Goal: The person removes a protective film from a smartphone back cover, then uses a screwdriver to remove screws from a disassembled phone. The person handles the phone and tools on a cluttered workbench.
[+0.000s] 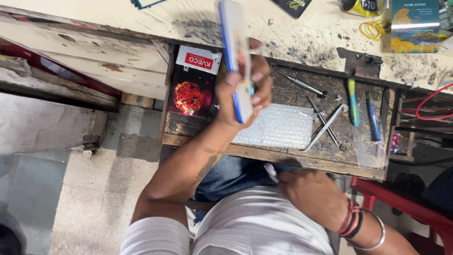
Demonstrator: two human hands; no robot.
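Left hand (pixel 243 89) is gripping a smartphone (pixel 233 52) edge-on, fingers wrapping its right side, thumb on the left. Phone is standing upright out of the fist, blue frame edge facing the camera, top end reaching up over the bench (pixel 141 23). It is sitting in the hand, held above the open drawer (pixel 283 156), not touching anything below.

Right hand (pixel 306 189) is sitting low at the person's waist, against the white shirt, fingers pinching a small pale item (pixel 271 172); too small to tell what it is. That hand is well apart from the phone.

Directly under the left hand, a sheet of bubble wrap (pixel 278 125) is lying in the drawer. Left of it, a dark box with a red-orange picture and a white-and-red end flap (pixel 193 85) is filling the drawer's left part. Right of the wrap: metal tweezers (pixel 325 127), a thin screwdriver (pixel 302 85), a green-and-blue handled tool (pixel 352 101), a blue pen-like tool (pixel 373 118), and a clear plastic bag (pixel 370 146).

On the bench top at upper right: yellow rubber bands (pixel 373 29) just beside a teal-and-yellow box (pixel 414 26). Red stool (pixel 406 208) is showing at lower right. Red thread bands and a metal bangle (pixel 373 241) are on the right wrist.
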